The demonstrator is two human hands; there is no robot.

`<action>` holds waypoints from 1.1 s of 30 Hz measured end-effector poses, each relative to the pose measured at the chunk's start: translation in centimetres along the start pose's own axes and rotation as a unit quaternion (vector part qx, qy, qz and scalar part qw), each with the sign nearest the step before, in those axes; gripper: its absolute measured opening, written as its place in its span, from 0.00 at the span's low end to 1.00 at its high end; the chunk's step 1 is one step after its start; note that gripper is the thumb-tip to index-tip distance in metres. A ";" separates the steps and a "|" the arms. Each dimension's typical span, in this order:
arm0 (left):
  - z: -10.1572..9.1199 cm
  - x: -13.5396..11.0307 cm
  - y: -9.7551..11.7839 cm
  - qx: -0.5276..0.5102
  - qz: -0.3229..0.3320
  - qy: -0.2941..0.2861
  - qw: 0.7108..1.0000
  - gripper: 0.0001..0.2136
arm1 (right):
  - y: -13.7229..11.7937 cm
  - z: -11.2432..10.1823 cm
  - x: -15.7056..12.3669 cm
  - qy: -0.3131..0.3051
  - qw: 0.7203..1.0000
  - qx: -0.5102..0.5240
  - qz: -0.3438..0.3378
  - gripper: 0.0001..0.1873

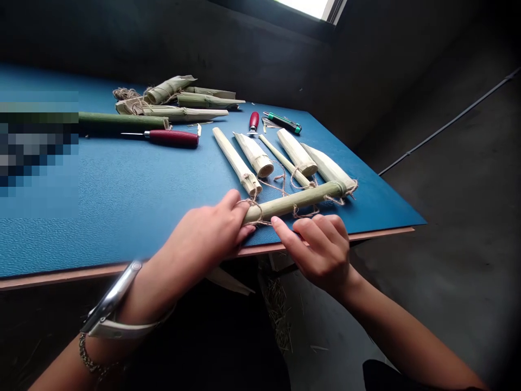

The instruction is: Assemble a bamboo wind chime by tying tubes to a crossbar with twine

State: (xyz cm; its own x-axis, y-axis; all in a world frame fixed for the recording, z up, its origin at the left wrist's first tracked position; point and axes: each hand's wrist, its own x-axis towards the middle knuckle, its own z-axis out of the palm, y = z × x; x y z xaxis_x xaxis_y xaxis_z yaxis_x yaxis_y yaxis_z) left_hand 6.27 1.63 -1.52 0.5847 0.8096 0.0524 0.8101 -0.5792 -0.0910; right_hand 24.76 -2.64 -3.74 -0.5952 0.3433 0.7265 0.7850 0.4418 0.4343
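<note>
My left hand (207, 222) lies over the left end of a green bamboo tube (293, 202), with its fingers on the loop of jute twine (254, 209) tied there. My right hand (321, 244) sits just below the tube at the table edge, its index finger stretched toward the twine. I cannot tell if it pinches a strand. Beyond the tube lie several pale bamboo-sheath rolls (254, 155), and a thin pale stick (285, 161) lies among them. Loose twine trails between them.
A blue textured mat (122, 217) covers the table, whose wooden edge (122, 269) runs near my wrists. At the back lie wrapped leaf bundles (171, 103), a long green pole (122, 122), a red-handled awl (173, 138), a red-handled tool (253, 122) and a green-black knife (283, 123).
</note>
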 end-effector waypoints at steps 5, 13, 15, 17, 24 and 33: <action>0.0 -0.1 0.0 0.003 0.001 -0.003 1.000 0.17 | -0.1 0.5 -0.3 0.004 1.000 0.014 0.002 0.09; 0.1 -0.1 -0.1 -0.009 0.005 -0.010 1.000 0.18 | -0.4 0.2 -0.1 0.001 1.000 -0.026 -0.013 0.09; 0.2 -0.1 -0.1 -0.011 0.006 -0.007 1.000 0.18 | -0.4 0.1 0.0 0.000 0.999 -0.041 -0.022 0.09; 0.2 -0.1 -0.1 -0.011 0.005 -0.005 1.000 0.18 | -0.5 0.1 0.0 0.001 0.998 -0.051 -0.029 0.09; 0.2 0.0 0.0 -0.011 0.004 -0.005 1.000 0.18 | -0.4 -0.3 0.1 -0.006 0.992 -0.100 -0.076 0.07; -0.4 0.0 0.2 -0.001 0.006 -0.012 1.000 0.16 | 0.2 -0.6 1.3 -0.013 0.985 -0.093 -0.143 0.05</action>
State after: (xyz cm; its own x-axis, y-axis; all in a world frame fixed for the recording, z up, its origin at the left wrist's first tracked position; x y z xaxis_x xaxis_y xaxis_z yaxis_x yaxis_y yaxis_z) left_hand 6.42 1.46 -1.11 0.5928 0.8049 0.0265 0.8034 -0.5886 -0.0903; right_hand 24.25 -2.57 -2.35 -0.7990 0.2487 0.5475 0.6009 0.3647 0.7113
